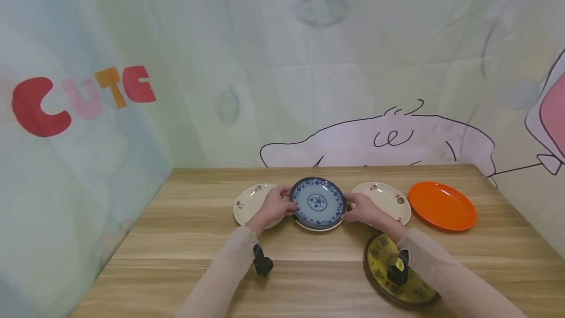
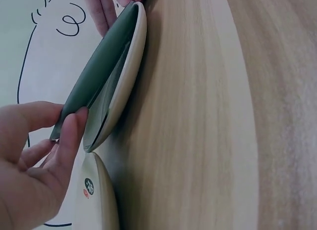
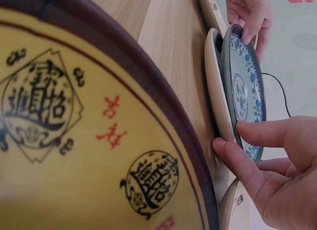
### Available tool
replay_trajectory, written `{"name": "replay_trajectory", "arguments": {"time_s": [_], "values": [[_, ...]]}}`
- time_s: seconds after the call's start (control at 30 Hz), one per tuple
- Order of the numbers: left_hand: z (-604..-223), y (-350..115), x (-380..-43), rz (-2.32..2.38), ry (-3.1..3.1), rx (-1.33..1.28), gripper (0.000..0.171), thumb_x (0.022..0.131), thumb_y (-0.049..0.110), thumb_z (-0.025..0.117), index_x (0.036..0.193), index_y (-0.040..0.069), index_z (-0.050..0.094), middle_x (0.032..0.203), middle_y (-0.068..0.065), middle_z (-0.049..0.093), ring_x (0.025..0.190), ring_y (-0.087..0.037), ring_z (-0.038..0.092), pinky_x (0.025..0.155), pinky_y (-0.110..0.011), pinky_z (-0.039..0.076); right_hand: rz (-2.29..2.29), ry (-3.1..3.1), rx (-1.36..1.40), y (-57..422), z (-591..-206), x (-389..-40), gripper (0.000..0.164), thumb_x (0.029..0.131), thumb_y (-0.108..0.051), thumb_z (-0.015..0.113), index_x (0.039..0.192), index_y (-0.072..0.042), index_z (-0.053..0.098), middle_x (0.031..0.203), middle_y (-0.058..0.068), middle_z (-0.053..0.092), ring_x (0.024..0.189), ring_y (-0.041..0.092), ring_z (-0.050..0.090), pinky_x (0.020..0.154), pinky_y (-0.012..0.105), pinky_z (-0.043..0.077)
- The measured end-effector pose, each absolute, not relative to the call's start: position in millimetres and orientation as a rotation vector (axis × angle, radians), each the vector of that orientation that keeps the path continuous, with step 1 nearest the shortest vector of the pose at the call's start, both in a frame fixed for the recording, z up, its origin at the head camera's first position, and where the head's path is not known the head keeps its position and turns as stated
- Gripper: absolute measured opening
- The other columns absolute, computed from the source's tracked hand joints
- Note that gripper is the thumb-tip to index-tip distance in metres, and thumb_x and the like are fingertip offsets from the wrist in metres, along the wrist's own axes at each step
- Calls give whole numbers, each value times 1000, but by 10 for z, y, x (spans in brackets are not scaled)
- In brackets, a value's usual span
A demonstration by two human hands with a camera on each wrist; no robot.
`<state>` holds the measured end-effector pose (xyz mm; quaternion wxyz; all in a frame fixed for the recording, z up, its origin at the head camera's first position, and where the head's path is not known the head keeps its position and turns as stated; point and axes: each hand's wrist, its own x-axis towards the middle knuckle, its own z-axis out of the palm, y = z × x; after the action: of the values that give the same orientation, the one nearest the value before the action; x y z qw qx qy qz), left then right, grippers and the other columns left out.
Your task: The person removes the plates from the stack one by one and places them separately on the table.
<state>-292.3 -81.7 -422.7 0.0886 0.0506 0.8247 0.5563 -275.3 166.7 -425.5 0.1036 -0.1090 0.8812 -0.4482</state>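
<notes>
A round plate (image 1: 318, 202) with a blue floral rim and centre is held from both sides near the table's back. My left hand (image 1: 272, 206) pinches its left edge between thumb and fingers. On the opposite edge, my right hand (image 1: 365, 210) grips with the thumb on the face side. Beneath it is a cream plate (image 2: 133, 67), partly hidden. In the left wrist view the blue plate's green underside (image 2: 94, 74) tilts away from the cream plate, leaving a wedge-shaped gap near my left fingers. A dark shape lies inside that gap; I cannot tell what it is.
Cream plates with small prints stand on either side, one left (image 1: 246, 205) and one right (image 1: 385, 199). Farther right lies an orange oval plate (image 1: 441, 206). A yellow plate with a dark rim and black characters (image 3: 74, 175) sits under my right forearm. Behind the wooden table (image 1: 185, 239) hangs a printed curtain.
</notes>
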Motion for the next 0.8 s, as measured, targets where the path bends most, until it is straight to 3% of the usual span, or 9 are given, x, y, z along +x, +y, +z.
{"name": "replay_trajectory", "arguments": {"time_s": [0.2, 0.33, 0.43, 0.67, 0.8], "values": [[-4199, -841, -2923, 1730, 2422, 107, 55, 74, -10, 63, 126, -5, 46, 118, -24, 50, 68, -17, 61, 61, -25, 56, -1267, 2651, -354, 1672, -4238, -2745, 63, 71, 0, 69, 126, 15, 41, 129, 31, 44, 91, 24, 60, 73, 30, 54], [-4191, -908, -2927, 1800, 2381, 31, 53, 78, -9, 61, 128, -3, 45, 119, -23, 49, 70, -17, 61, 66, -26, 56, -1260, 2659, -379, 1681, -4249, -2745, 63, 71, 1, 67, 125, 18, 40, 128, 33, 42, 88, 23, 61, 76, 30, 53], [-4175, -978, -2926, 1818, 2389, 18, 52, 79, -8, 61, 129, -3, 45, 119, -23, 49, 69, -15, 60, 68, -28, 56, -1281, 2642, -368, 1682, -4262, -2747, 63, 70, 3, 66, 125, 19, 39, 128, 34, 41, 80, 21, 62, 71, 28, 54], [-4138, -1192, -2903, 1856, 2430, -13, 52, 79, -8, 61, 128, -3, 45, 120, -24, 48, 71, -16, 61, 69, -29, 56, -1246, 2665, -354, 1671, -4276, -2756, 63, 70, -1, 68, 124, 17, 41, 128, 32, 43, 98, 29, 58, 79, 32, 53], [-4117, -1306, -2898, 1850, 2450, -60, 53, 79, -6, 61, 129, -2, 44, 122, -23, 48, 76, -18, 61, 68, -26, 56, -1233, 2665, -326, 1664, -4282, -2755, 63, 71, -1, 67, 125, 17, 40, 129, 32, 42, 96, 28, 59, 80, 33, 53]]}}
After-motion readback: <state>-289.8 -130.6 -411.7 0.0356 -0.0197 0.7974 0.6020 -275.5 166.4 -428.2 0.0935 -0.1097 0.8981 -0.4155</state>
